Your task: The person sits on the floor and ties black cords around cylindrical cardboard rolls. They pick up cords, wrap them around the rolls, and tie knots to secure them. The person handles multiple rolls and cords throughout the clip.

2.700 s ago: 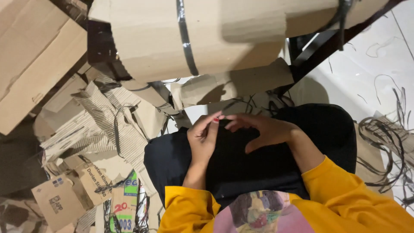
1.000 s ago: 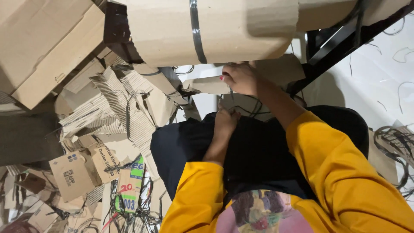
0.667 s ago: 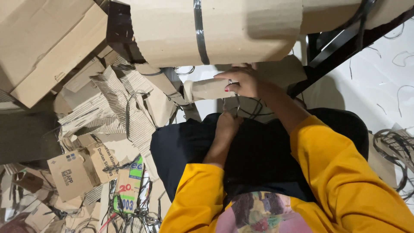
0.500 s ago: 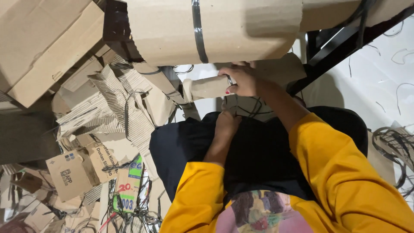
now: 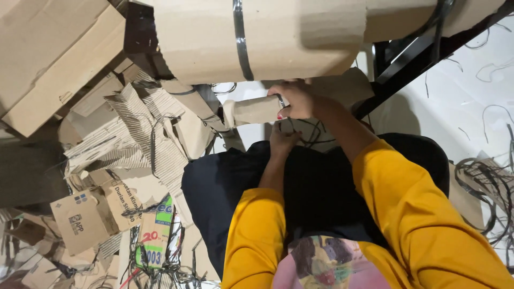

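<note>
My right hand (image 5: 297,99) reaches forward under a big cardboard bale (image 5: 278,37) bound with a black strap (image 5: 242,40). It grips the end of a rolled piece of cardboard (image 5: 251,111) that sticks out to the left. My left hand (image 5: 282,141) lies lower, at my knee on the black trousers (image 5: 321,187), fingers pointing at a tangle of thin black straps (image 5: 310,130). Whether the left hand holds any strap is hidden. Both arms wear yellow sleeves.
Torn and flattened cardboard boxes (image 5: 123,139) pile up on the left, with small printed cartons (image 5: 85,217) lower down. A dark metal frame (image 5: 412,53) runs diagonally at upper right. Loose black straps (image 5: 487,187) lie on the pale floor at right.
My right hand left my lap, reached up to the rolled cardboard and closed on its end. The left hand stayed at my knee. The view shifted slightly.
</note>
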